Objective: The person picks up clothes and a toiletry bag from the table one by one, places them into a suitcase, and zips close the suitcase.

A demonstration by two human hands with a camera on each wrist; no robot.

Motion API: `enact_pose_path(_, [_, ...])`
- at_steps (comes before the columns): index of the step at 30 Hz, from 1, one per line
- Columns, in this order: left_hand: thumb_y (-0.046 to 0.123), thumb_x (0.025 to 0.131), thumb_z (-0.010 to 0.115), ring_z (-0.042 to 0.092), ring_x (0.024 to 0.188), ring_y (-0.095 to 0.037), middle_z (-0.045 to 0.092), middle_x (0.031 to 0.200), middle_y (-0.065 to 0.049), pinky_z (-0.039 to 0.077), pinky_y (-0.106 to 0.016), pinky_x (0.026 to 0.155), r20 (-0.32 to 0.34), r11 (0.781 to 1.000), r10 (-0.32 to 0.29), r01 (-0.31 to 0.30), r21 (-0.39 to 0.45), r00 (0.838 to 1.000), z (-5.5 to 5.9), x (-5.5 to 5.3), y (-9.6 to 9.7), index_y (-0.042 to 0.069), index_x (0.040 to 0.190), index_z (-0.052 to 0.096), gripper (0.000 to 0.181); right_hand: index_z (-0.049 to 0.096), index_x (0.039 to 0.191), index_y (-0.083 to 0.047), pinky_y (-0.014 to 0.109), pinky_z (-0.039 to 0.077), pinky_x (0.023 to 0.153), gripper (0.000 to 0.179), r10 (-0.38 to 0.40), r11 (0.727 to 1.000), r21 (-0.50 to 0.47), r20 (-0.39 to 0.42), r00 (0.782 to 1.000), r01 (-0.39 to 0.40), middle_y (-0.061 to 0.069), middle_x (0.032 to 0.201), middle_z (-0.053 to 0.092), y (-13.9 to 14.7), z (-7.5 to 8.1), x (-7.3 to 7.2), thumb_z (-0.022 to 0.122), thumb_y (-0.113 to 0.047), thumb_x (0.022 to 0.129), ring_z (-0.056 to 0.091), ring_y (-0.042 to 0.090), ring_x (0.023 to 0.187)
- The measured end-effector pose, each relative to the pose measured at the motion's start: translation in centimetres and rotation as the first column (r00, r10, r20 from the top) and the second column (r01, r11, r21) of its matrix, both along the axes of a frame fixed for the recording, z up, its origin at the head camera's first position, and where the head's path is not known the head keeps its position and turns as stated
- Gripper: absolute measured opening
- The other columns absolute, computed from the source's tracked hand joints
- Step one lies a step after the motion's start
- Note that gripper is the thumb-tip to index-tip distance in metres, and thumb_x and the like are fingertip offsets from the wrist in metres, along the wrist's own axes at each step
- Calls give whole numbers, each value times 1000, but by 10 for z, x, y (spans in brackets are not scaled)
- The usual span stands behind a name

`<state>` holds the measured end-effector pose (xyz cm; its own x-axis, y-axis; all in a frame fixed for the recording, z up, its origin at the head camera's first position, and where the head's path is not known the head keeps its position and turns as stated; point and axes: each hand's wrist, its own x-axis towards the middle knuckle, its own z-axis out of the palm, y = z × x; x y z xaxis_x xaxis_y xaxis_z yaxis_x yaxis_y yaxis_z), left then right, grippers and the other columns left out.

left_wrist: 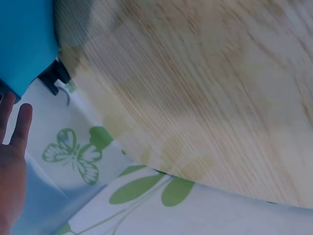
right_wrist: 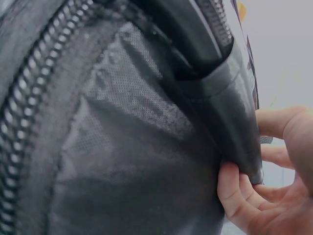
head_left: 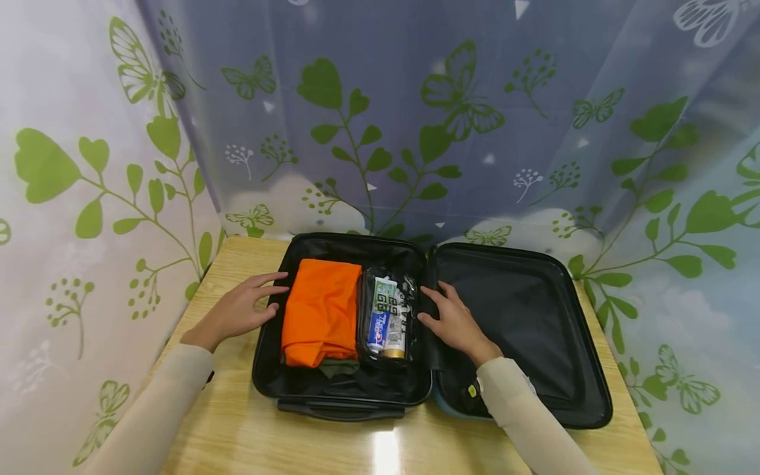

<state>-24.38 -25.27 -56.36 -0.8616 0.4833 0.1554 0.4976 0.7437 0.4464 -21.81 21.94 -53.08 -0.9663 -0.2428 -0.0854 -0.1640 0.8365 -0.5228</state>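
A black-lined suitcase [head_left: 341,389] lies unfolded on the table, its two halves side by side. In its left half sits a folded orange cloth [head_left: 323,307] with a bit of dark green fabric [head_left: 338,367] showing under it. Beside the cloth is a clear toiletry pouch [head_left: 366,353] holding a blue-and-white toothpaste tube [head_left: 378,330] and other tubes. My left hand [head_left: 243,310] is at the left rim, fingers spread and loosely bent. My right hand [head_left: 454,320] rests its fingertips along the middle edge, right of the pouch; the right wrist view shows its fingers against black lining [right_wrist: 146,161].
The right half [head_left: 516,316] of the suitcase lies flat under my right forearm. A black handle [head_left: 341,410] sticks out at the front. The wooden table [head_left: 237,429] runs round the suitcase, and a leaf-and-butterfly patterned curtain [head_left: 368,132] hangs behind and at both sides.
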Motion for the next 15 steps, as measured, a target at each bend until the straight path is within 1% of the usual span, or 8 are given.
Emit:
enact_pose_path(3, [19,105,66,49,150,-41,51,167,-9,44,-65,118,-21,1000,5,-5,-7,1000,-1,0,-5,7,144,72,41,46,167,-13,75,39,118,66,-5,1000,-9,1,1000,5,31,176,22,-6,0,0,71,-28,108,38,55,156])
enact_pose_path(6, [18,104,66,49,149,-42,51,167,-10,43,-66,119,-24,1000,10,-10,-6,1000,-1,1,-10,7,143,73,41,47,167,-13,74,40,118,66,-1,1000,-21,4,1000,1,30,176,21,-12,-1,-1,72,-28,108,39,55,156])
enact_pose_path(12, [18,105,66,47,151,-42,49,169,-8,42,-66,119,14,999,34,-34,-3,999,-1,2,-18,8,144,72,41,44,168,-15,76,40,117,68,26,999,-39,18,999,-26,30,177,20,-16,-1,-2,70,-31,108,39,57,155])
enact_pose_path(15, [18,105,66,46,152,-41,48,170,-7,42,-66,119,28,999,38,-38,6,999,-1,2,-19,9,144,72,41,39,171,-18,74,45,112,71,50,997,-52,23,999,-49,29,177,20,-10,1,-2,70,-33,109,53,54,144])
